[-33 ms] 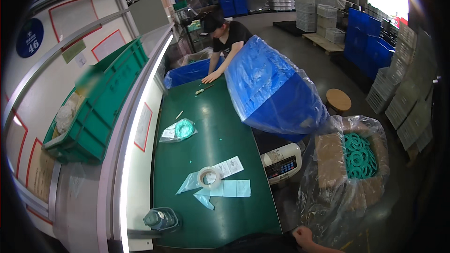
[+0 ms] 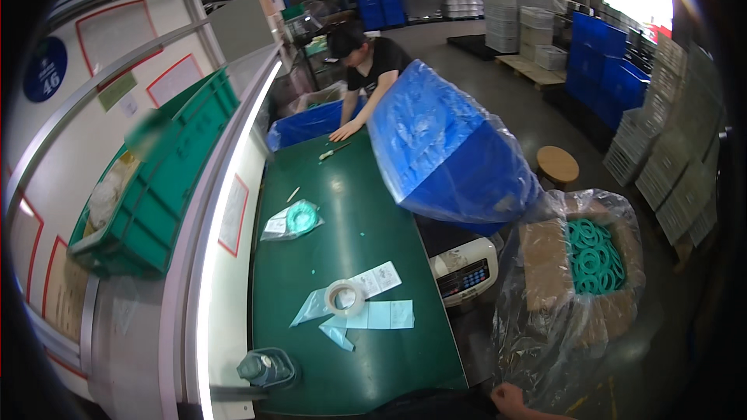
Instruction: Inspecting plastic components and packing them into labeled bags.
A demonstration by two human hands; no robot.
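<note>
My right hand (image 2: 510, 399) shows at the lower edge, right of the table's near corner. Its fingers are curled closed beside the lower edge of a clear plastic liner (image 2: 523, 342); what they hold, if anything, is hidden. That liner spreads over a cardboard box (image 2: 547, 264) holding many green rings (image 2: 595, 257). My left hand is out of view. On the green table (image 2: 311, 373) lie a roll of clear tape (image 2: 345, 297), strips of printed labels (image 2: 381, 314) and a clear bag with a coil of green rings (image 2: 302, 218).
A grey holder with a bottle (image 2: 264, 367) stands at the near left. A blue bin with plastic over it (image 2: 451, 148) leans at the table's right, above a scale (image 2: 467, 271). Across the table a co-worker (image 2: 373, 70) rests a hand near a brush (image 2: 333, 152). A round stool (image 2: 558, 164) stands beyond.
The view has shifted slightly, so the table and wall things sit a little further left. My right hand has moved slightly right and down in the picture, with its fingers still curled.
</note>
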